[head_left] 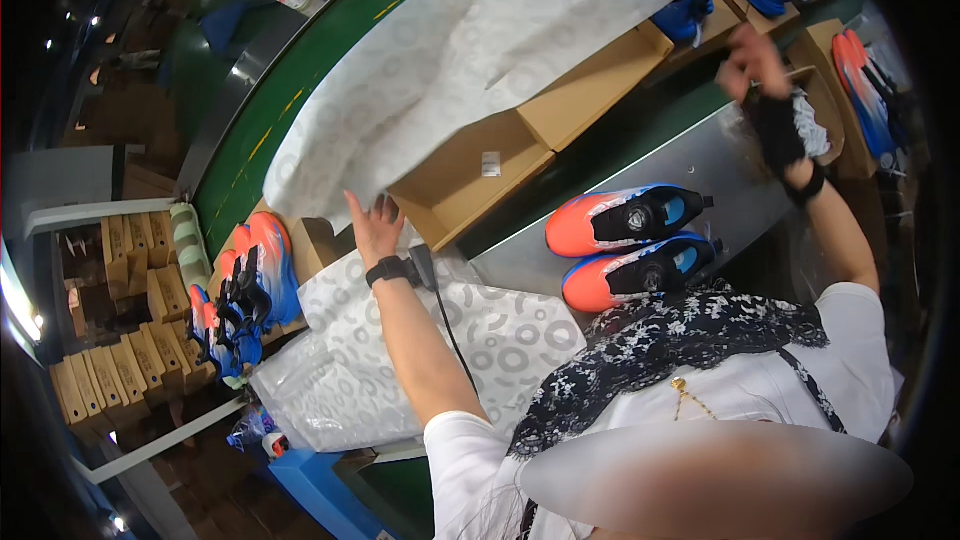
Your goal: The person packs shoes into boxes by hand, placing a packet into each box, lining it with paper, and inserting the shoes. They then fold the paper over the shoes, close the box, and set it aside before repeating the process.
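My left hand (375,228), with a black watch on the wrist, is raised to the lower edge of a large white patterned tissue sheet (480,50) and grips it. The sheet hangs spread in the air over an open cardboard shoe box (470,175) and its lid (590,90). My right hand (752,58), above a black wrist wrap, is lifted at the far right, close to the sheet's upper corner; whether it holds the sheet is unclear. A pair of orange, blue and black shoes (632,245) lies on the metal table (700,165) in front of me.
A stack of the same tissue sheets (400,350) lies at the lower left, with a black cabled device (423,265) on it. More orange-blue shoes (250,285) sit to its left, by folded cardboard boxes (110,380). A green conveyor belt (290,100) runs behind. Boxed shoes (860,90) stand at the right.
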Tool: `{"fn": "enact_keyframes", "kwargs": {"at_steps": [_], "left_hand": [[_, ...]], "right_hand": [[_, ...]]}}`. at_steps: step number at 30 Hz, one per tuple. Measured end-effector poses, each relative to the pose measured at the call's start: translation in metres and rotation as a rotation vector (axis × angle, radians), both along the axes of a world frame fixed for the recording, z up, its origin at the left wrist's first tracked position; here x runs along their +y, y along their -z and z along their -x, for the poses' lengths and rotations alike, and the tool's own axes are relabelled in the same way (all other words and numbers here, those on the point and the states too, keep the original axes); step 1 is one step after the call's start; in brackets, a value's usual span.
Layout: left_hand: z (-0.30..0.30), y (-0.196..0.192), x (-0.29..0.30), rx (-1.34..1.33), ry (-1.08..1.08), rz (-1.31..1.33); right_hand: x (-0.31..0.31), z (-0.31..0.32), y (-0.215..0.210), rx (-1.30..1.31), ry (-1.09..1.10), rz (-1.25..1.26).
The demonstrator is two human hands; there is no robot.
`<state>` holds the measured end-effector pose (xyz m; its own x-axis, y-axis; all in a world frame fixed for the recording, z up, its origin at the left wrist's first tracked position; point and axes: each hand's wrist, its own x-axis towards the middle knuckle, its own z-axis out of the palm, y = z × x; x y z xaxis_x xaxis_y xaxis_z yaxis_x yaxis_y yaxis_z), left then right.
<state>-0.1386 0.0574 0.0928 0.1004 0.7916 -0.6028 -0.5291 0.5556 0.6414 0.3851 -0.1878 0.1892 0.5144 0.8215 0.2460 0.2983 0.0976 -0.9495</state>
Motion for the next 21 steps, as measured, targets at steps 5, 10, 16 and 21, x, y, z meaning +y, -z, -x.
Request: {"fn": "enact_keyframes", "kwargs": {"at_steps": [5, 10, 16, 21], "left_hand": [[0.01, 0.003, 0.007, -0.055, -0.026, -0.07], [-0.003, 0.015, -0.025, 0.058, -0.001, -0.123], [0.007, -0.011, -0.095, 0.819, -0.076, -0.512], [-0.016, -0.024, -0.118, 1.218, 0.011, -0.824]], "right_hand": [[-0.092, 0.152, 0.005, -1.161, -1.004, 0.571], [-0.105, 0.156, 0.069, -1.348, -0.803, 0.255], [0.014, 0.182, -0.047, -0.514, -0.992, 0.248], [0.123, 0.21, -0.037, 0.071, -0.656, 0.346]]}}
